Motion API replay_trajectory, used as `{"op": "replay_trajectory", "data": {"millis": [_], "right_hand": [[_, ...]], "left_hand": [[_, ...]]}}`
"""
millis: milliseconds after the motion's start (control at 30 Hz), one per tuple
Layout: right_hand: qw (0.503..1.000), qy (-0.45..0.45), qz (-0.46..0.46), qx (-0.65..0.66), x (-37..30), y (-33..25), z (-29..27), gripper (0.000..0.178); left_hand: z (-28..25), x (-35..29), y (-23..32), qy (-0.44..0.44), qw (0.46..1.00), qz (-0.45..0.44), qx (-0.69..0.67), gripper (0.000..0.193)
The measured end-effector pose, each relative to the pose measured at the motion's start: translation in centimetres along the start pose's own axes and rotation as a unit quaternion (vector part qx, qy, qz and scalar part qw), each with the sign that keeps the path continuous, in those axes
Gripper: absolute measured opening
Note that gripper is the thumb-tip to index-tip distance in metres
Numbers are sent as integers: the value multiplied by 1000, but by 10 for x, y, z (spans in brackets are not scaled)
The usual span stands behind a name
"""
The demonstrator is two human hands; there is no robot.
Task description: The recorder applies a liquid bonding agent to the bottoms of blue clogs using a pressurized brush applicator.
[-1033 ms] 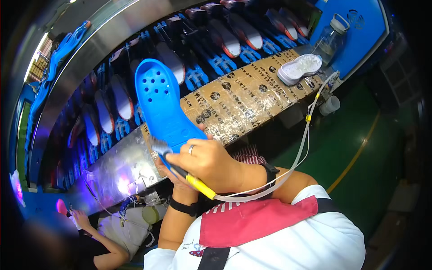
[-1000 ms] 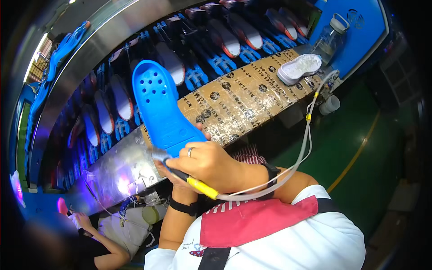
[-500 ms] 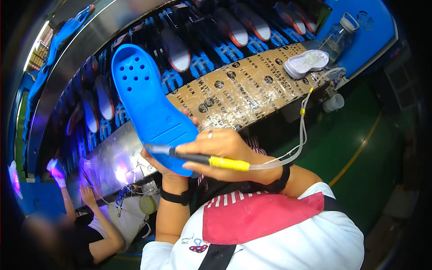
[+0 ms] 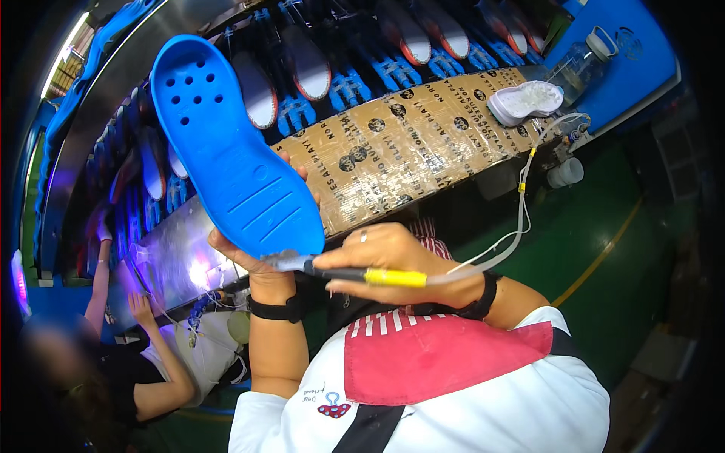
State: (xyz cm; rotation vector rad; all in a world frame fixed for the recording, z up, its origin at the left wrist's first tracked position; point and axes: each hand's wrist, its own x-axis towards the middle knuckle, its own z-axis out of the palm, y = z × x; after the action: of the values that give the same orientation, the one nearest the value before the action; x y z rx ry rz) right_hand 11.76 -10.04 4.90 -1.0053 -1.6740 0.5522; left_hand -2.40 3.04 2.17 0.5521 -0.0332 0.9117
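Note:
A long bright-blue shoe sole (image 4: 226,143) is held up in front of me, with a group of round holes at its far end and several grooves at its near end. My left hand (image 4: 243,260) is closed on it from below at the near end, its fingertips showing along the right edge. In my right hand (image 4: 404,255) is a brush (image 4: 396,278) with a black and yellow handle and a tube at its back. Its bristles (image 4: 283,261) are at the sole's near rim; whether they touch it I cannot tell.
Beyond the sole, several dark shoes (image 4: 313,75) with white soles sit on blue holders. A cardboard-covered ledge (image 4: 393,151) carries a white shoe-shaped dish (image 4: 526,102) at its right. The brush's tube (image 4: 521,219) loops to the right. Another person (image 4: 162,377) works at the left.
The sole has moved away and to the left, in my left hand. My brush has gone from the sole's left side to its near rim. The other person's raised hand has shifted.

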Motion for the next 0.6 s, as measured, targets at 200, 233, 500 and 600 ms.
{"op": "replay_trajectory", "data": {"millis": [200,233,500,600], "right_hand": [[994,-50,-33,87,5,-8,-3,33],[998,-21,-18,64,5,-9,-7,33],[993,-92,-13,73,2,-1,-6,31],[995,-24,10,92,3,-6,-9,30]], "left_hand": [[0,1,8,11,999,11,48,112],[2,1,11,13,999,12,48,112],[-2,0,26,-30,994,-34,97,122],[0,-4,33,-15,992,-78,94,122]]}}
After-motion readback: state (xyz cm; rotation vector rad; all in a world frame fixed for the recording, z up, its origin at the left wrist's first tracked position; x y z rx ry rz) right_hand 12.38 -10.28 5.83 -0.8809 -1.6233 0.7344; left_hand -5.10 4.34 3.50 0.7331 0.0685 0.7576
